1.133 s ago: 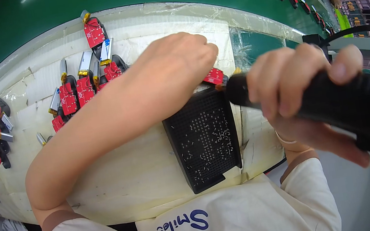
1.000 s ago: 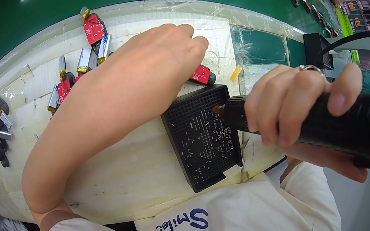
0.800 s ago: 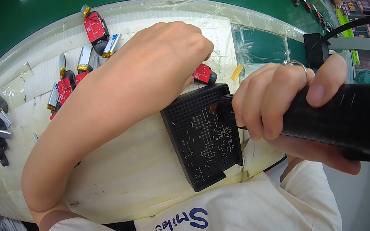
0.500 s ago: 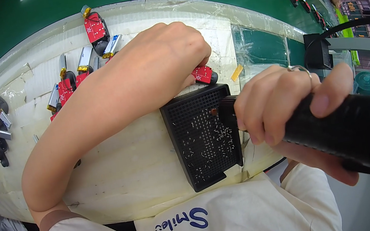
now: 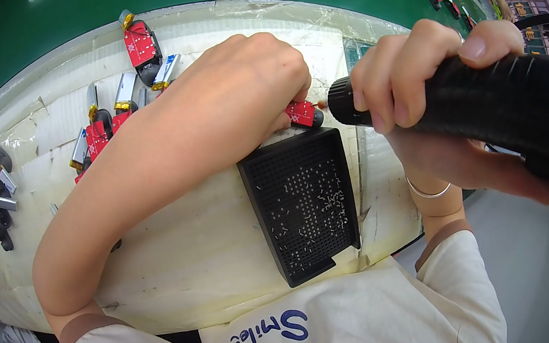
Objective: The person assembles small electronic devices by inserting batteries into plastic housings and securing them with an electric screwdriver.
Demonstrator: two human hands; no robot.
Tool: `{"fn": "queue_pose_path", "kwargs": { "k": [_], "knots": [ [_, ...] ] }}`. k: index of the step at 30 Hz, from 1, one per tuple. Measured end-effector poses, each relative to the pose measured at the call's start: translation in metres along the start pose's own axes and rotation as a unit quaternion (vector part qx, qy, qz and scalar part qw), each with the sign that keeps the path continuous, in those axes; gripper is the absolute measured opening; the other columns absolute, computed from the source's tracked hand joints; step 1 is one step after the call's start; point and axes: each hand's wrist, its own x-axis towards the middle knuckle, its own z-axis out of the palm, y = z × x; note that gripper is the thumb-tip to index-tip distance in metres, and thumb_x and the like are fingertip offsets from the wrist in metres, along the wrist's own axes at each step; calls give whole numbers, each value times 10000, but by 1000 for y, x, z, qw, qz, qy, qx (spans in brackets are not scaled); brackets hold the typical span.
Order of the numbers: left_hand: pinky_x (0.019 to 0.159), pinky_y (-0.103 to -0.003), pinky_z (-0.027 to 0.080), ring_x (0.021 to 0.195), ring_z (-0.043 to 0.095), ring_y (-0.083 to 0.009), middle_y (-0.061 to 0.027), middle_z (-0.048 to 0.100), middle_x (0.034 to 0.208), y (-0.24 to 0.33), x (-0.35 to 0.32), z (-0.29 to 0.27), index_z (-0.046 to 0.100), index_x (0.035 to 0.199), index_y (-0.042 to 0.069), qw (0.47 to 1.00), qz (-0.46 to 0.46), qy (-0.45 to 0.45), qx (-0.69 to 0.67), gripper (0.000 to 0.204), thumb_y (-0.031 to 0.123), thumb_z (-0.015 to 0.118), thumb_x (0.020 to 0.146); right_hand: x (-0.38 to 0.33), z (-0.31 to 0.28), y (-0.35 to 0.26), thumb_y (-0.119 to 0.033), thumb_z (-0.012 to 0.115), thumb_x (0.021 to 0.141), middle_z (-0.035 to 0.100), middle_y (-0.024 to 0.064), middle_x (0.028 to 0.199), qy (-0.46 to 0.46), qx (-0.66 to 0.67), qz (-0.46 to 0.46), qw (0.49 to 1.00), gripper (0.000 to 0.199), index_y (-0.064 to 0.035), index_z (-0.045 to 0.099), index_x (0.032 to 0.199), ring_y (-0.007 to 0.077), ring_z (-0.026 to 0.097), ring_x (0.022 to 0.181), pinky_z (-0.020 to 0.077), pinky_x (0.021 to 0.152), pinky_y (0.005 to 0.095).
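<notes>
The small red circuit board [image 5: 302, 113] sits at the upper edge of the black perforated tray [image 5: 306, 206], centre frame, with bare pale mat below left. The left hand [image 5: 242, 86] arches over it, apparently pinching it. The right hand [image 5: 418, 75] clenches a black electric screwdriver [image 5: 482, 111] on the cream-padded bench [image 5: 180, 260].

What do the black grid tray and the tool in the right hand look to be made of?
Black grid tray: likely moulded plastic, matte, with a fine regular grid of holes and small pale specks, perhaps screws, in it. Black tool in the right hand: seemingly hard plastic or rubberised, dull sheen, ribbed barrel. The left hand pins a small red board, probably a circuit board, glossy red.
</notes>
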Motion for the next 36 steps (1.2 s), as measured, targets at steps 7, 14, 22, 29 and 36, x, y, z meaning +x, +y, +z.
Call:
{"fn": "queue_pose_path", "kwargs": {
  "k": [7,14,22,29,36],
  "knots": [
    [731,-388,466,818,593,-309,-113,603,824,2,0,1,660,888,19,1000,6,-6,9,213,53,706,683,-3,1,1,-864,446,604,492,66,728,31,-2,15,999,945,-116,348,1174,180,508,551,454,543,342],
    [754,-372,466,882,585,-276,-87,611,830,9,-10,-18,632,958,47,995,-16,-50,84,289,49,703,677,-7,7,-17,-746,570,679,517,39,718,2,57,-21,998,797,-145,360,1158,165,547,548,461,516,305],
    [826,-380,479,977,615,-303,-183,642,1055,15,59,-96,626,1089,3,942,-127,-276,141,379,201,656,767,-23,16,0,-668,628,705,545,49,667,16,127,19,992,692,-152,348,1071,185,574,543,487,486,308],
    [871,-385,459,1033,585,-319,-161,634,1079,-69,200,-55,609,1112,30,962,27,-31,269,373,140,616,755,-16,25,0,-646,654,700,546,79,662,1,150,2,989,684,-138,344,1036,195,569,547,487,471,316],
    [860,-400,477,1026,593,-310,-123,624,1093,-4,266,-9,623,1070,121,928,-254,-19,273,273,111,542,810,-31,15,-19,-331,606,785,543,147,686,22,139,-5,990,414,-81,361,1006,239,544,547,482,507,362]
  ]
}}
